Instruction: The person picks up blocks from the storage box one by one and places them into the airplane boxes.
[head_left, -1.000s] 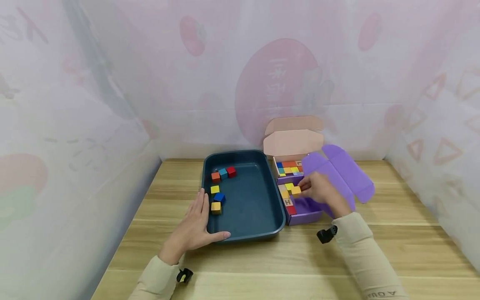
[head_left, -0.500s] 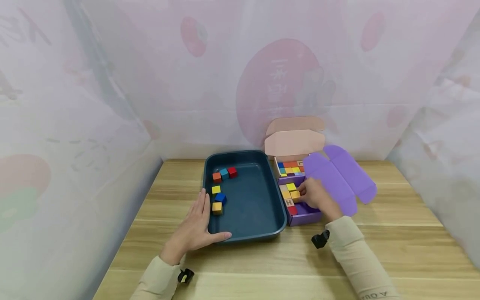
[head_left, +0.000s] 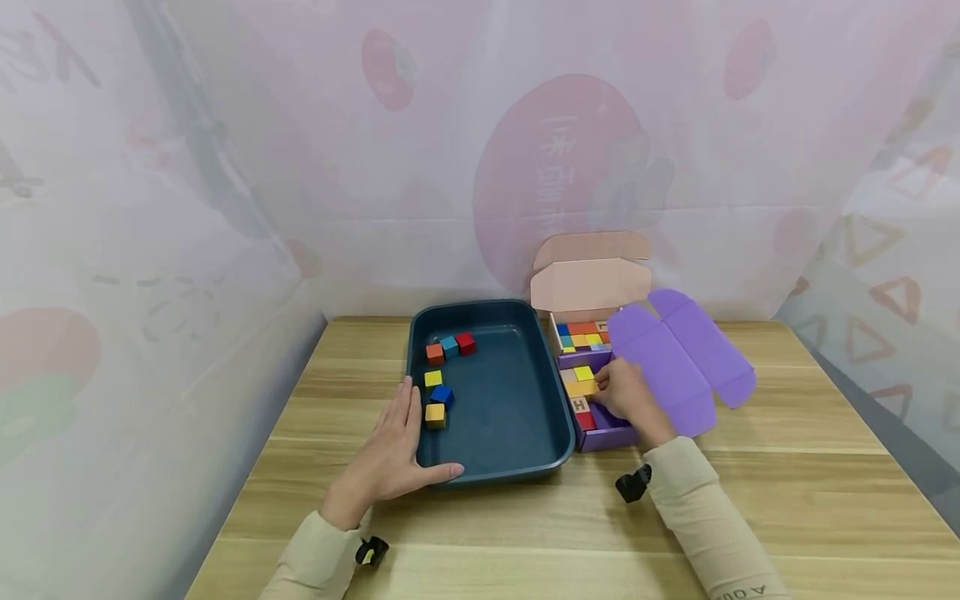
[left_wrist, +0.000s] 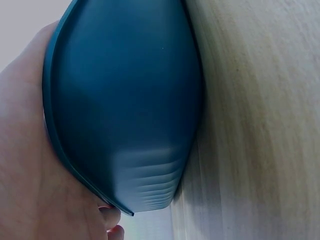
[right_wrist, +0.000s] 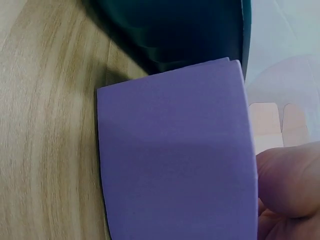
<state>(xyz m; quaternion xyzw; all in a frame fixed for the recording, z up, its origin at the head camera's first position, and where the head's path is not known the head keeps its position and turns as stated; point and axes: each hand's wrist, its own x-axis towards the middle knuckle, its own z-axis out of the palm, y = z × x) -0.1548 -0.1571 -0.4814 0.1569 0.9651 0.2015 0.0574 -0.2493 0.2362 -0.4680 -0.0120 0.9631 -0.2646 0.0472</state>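
My left hand [head_left: 384, 457] rests on the near left corner of a dark blue tray [head_left: 498, 400]. Its fingers lie straight along the left rim and the thumb stretches along the front rim; the left wrist view shows the palm against the tray wall [left_wrist: 125, 95]. On the right, my right hand [head_left: 632, 393] reaches into an open purple box [head_left: 611, 439], its thumb and fingertips pinching an orange-yellow cube [head_left: 591, 388] in the row of blocks there. A block marked H [head_left: 579, 405] and a red block [head_left: 586, 422] sit nearer. In the right wrist view the purple box wall [right_wrist: 175, 150] hides the fingertips.
Along the tray's left side lie several loose cubes, among them a blue cube [head_left: 442, 396] and a red cube [head_left: 466, 343]. Behind the purple box stands an open box of colored blocks [head_left: 582, 340] with its lid raised. The purple lid [head_left: 678, 358] spreads right.
My right hand has lowered the orange-yellow cube into the purple box, beside the other blocks. My left hand stays on the tray's corner.
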